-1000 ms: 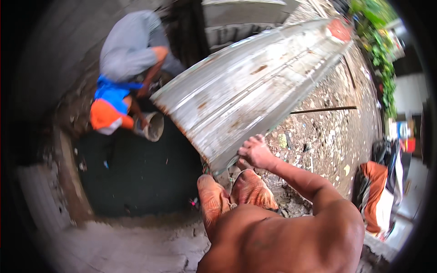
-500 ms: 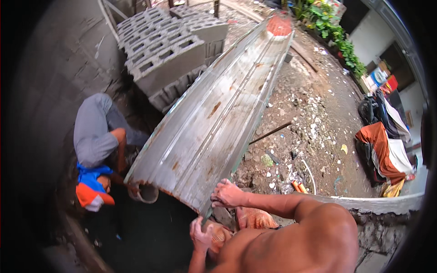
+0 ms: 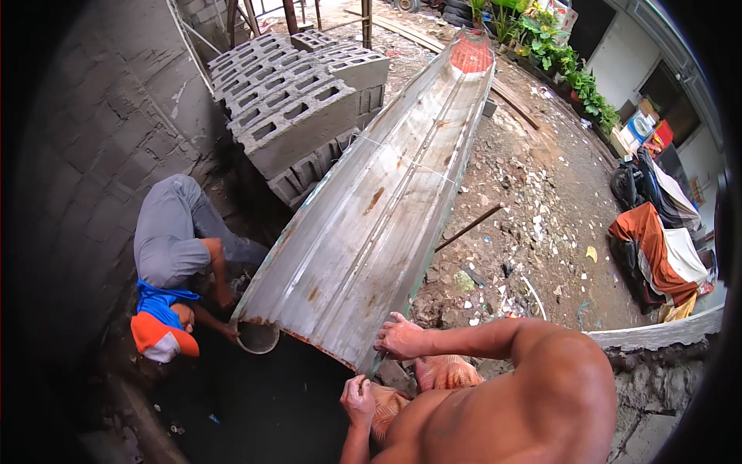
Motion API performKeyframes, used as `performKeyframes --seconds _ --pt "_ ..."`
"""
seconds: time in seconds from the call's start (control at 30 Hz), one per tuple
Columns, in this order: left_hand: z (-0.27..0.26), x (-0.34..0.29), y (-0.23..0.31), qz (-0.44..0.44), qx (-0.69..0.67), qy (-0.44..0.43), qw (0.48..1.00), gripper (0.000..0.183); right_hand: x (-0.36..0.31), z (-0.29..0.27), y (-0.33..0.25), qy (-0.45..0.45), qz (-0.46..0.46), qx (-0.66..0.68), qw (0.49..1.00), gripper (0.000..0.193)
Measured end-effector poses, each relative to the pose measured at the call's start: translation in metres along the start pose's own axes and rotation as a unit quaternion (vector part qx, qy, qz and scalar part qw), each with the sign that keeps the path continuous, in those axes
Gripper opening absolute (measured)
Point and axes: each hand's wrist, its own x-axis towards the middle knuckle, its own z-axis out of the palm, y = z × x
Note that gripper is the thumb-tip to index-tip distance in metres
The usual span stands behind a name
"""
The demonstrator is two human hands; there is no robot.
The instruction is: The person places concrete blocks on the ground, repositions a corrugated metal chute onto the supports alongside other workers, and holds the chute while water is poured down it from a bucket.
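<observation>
A long, rusty metal sheet point(image 3: 359, 232), ribbed lengthwise, slopes toward me with its near end over a dark pit point(image 3: 255, 402). My right hand point(image 3: 400, 337) grips the sheet's right edge, fingers curled over it. By its near corner, my left hand point(image 3: 358, 400) has its fingers bent against the rim. A round pipe end or ring point(image 3: 258, 338) shows under the sheet's left corner. Beside it crouches another person in grey trousers point(image 3: 174, 232) and an orange and blue cap point(image 3: 158, 336), one hand close to the ring.
Hollow concrete blocks point(image 3: 301, 127) are stacked left of the sheet, along a grey block wall point(image 3: 100, 147). Rubble ground point(image 3: 525, 232) lies to the right, with a metal rod point(image 3: 469, 227) sticking out. Farther right stand covered motorcycles point(image 3: 657, 247). Plants point(image 3: 576, 73) line the building.
The view has shifted, so the sheet and both my hands appear slightly farther right. My hands stay at the sheet's edge. The other person's hand now shows beside the ring.
</observation>
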Motion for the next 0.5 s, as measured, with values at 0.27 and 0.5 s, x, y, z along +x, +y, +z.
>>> performKeyframes --seconds 0.27,0.5 --pt "0.003 -0.003 -0.017 0.009 -0.003 0.030 0.999 0.016 0.008 -0.015 -0.004 0.051 0.049 0.084 0.994 0.045" --pt "-0.004 -0.022 -0.011 -0.016 -0.065 0.074 0.995 0.019 0.022 -0.028 -0.030 0.019 0.035 0.050 0.998 0.024"
